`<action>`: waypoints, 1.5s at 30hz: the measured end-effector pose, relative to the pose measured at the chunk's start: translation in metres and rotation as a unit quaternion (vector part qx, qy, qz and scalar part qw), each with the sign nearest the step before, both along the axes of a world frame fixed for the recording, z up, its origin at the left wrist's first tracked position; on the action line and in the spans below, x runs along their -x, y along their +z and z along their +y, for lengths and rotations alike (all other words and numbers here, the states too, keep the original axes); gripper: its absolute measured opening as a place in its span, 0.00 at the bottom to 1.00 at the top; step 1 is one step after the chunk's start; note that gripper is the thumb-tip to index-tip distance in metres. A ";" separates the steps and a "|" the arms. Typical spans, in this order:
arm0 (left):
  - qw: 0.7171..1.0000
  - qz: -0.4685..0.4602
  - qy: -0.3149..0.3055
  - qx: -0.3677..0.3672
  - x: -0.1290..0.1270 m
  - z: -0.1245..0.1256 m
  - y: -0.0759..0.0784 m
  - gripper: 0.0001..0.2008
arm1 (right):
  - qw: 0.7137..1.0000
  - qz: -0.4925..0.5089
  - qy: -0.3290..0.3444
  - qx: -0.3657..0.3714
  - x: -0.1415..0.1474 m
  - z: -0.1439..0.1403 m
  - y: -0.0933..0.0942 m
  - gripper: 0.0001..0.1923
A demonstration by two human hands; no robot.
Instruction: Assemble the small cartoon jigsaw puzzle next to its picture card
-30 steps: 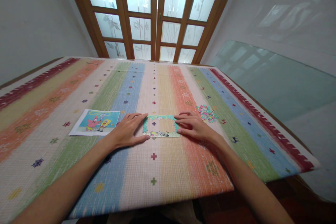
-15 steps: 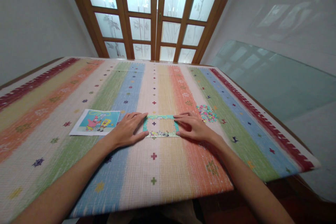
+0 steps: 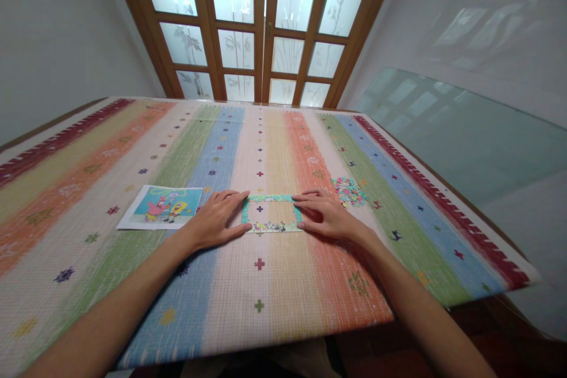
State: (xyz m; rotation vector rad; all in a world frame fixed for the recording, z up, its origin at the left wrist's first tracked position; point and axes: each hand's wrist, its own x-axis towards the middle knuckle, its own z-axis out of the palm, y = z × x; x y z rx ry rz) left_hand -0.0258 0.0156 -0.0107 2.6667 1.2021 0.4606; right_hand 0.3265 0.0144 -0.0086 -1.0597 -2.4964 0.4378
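Note:
A rectangular jigsaw puzzle border [image 3: 274, 227], joined from small teal and multicoloured pieces, lies flat on the striped tablecloth, its middle showing bare cloth. At its left side rests my left hand [image 3: 218, 218], thumb at the lower corner and fingertips at the upper one, spread apart. My right hand [image 3: 326, 215] mirrors this on the right side, with thumb and fingers apart, touching the corners. A pile of loose puzzle pieces [image 3: 349, 191] lies just beyond my right hand. Left of my left hand is a printed cartoon picture [image 3: 166, 205] on white paper, partly behind my fingers.
The colourful striped tablecloth [image 3: 261, 283] covers a wide table whose front edge is close to me. Wooden doors with frosted panes [image 3: 241, 50] stand beyond the far edge. A glass sheet [image 3: 465, 124] leans by the right wall.

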 end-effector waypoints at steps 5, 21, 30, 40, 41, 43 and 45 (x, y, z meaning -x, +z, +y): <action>1.000 -0.007 0.003 0.000 0.000 0.000 0.000 0.33 | 1.000 0.003 0.002 -0.007 0.001 0.000 -0.002 0.24; 0.995 -0.085 -0.010 -0.057 0.004 0.007 0.009 0.23 | 0.996 0.021 -0.046 -0.068 -0.013 0.010 0.013 0.21; 0.961 -0.067 -0.075 -0.256 0.011 0.008 0.026 0.19 | 0.962 -0.091 -0.206 -0.157 -0.095 0.011 0.002 0.19; 0.965 -0.048 -0.089 -0.243 0.012 -0.012 -0.011 0.23 | 0.938 -0.120 -0.273 -0.177 -0.075 -0.004 -0.022 0.20; 0.966 -0.051 -0.089 -0.236 0.012 -0.012 -0.012 0.23 | 0.939 -0.120 -0.271 -0.176 -0.071 -0.005 -0.022 0.20; 0.970 -0.059 -0.085 -0.221 0.012 -0.011 -0.012 0.24 | 0.945 -0.118 -0.253 -0.174 -0.066 -0.007 -0.021 0.20; 0.972 -0.062 -0.086 -0.208 0.013 -0.009 -0.012 0.24 | 0.953 -0.115 -0.221 -0.174 -0.061 -0.010 -0.020 0.20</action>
